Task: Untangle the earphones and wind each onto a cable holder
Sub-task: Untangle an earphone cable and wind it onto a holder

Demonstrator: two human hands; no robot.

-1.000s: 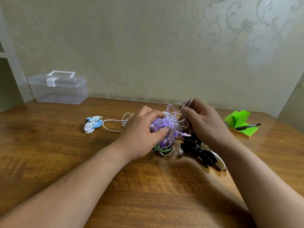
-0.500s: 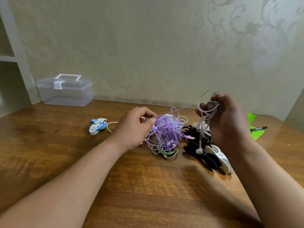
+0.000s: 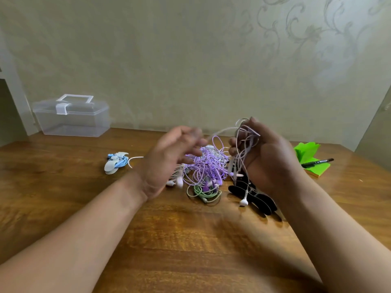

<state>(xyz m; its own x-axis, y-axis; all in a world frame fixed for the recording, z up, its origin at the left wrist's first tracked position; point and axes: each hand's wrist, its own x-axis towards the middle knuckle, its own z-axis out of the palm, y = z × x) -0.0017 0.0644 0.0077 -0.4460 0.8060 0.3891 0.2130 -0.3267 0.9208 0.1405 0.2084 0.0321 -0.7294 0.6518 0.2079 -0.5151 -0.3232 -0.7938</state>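
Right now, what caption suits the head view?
Right hand grips white earphones above tangled purple cables; left hand blurred beside them.

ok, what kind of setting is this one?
Probably a room in a home rather than a lab: a wooden table pushed against floral-patterned wallpaper, with a clear plastic storage box, green sticky notes and a black marker on it.

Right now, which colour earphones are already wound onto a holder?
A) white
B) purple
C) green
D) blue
D: the blue earphones sit wrapped round a white cable holder at the left, while the purple earphones and green earphones lie tangled and the white earphones dangle loose from the right hand.
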